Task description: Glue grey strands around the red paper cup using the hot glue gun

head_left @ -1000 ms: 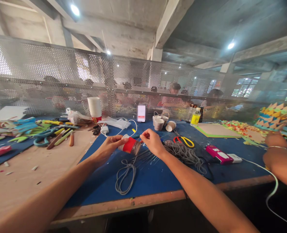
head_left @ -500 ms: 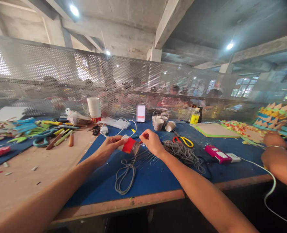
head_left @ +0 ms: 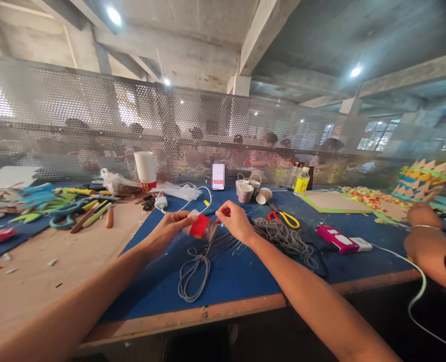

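Note:
My left hand (head_left: pixel 173 225) is closed around a paper cup (head_left: pixel 198 227), white with a red band, tilted on its side with one end to the right. Brownish-grey cord seems wound about that right end. My right hand (head_left: pixel 232 217) is pinched just right of the cup; whatever its fingertips hold is too small to make out. Below the cup a loose loop of grey cord (head_left: pixel 194 275) lies on the blue mat (head_left: pixel 241 281). A tangled heap of grey cord (head_left: pixel 283 239) rests right of my right hand, with thin strands spread under the hands.
Yellow-and-red-handled scissors (head_left: pixel 288 219), cord-wrapped cups (head_left: pixel 244 191) and an upright phone (head_left: pixel 218 176) sit behind. Stacked paper cups (head_left: pixel 145 168) and blue scissors (head_left: pixel 62 215) stand left. A magenta box (head_left: pixel 337 238) with a white cable, and another person's arm (head_left: pixel 428 241), are right.
Almost nothing differs. Both hands keep their hold and place by the cup; the view has shifted very slightly.

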The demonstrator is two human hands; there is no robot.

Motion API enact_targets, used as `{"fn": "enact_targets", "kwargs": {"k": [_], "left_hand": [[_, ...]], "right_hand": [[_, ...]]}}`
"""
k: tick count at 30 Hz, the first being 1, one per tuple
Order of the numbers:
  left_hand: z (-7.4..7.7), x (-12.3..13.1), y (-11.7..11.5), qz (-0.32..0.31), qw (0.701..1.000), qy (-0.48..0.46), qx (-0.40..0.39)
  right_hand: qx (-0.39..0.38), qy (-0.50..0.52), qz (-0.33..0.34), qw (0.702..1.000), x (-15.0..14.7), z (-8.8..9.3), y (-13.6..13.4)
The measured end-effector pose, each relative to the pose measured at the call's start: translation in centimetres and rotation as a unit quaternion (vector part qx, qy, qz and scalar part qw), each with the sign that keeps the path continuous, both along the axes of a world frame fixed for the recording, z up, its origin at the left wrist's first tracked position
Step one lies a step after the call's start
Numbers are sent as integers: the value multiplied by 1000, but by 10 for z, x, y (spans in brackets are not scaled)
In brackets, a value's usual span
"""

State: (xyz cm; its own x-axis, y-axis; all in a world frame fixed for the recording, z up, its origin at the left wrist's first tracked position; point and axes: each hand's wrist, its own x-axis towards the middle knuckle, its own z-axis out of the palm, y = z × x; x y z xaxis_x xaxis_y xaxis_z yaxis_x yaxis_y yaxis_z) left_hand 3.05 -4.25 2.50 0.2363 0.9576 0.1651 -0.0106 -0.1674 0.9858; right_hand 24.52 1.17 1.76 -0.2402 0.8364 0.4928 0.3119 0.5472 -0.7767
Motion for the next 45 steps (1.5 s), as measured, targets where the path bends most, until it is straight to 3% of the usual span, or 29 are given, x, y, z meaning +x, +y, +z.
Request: {"fn": "enact_targets", "kwargs": {"k": [23, 29, 35, 39, 45], "left_hand": [[-1, 0, 3, 2, 1000, -19, -12], [0, 1, 2, 18, 998, -47, -46], [0, 0, 4, 47, 997, -51, -39], [0, -1, 5, 59, 997, -47, -25], [-2, -3, 6, 60, 996, -61, -10]], "right_hand": [[-3, 3, 2, 1000, -1, 0, -1], [29, 28, 0, 999, 1, 7, -5], [45, 38, 42, 997, 2, 13, -13], [66, 18, 10, 998, 2, 13, -12], [-18, 22, 25, 999, 1, 6, -6]]}}
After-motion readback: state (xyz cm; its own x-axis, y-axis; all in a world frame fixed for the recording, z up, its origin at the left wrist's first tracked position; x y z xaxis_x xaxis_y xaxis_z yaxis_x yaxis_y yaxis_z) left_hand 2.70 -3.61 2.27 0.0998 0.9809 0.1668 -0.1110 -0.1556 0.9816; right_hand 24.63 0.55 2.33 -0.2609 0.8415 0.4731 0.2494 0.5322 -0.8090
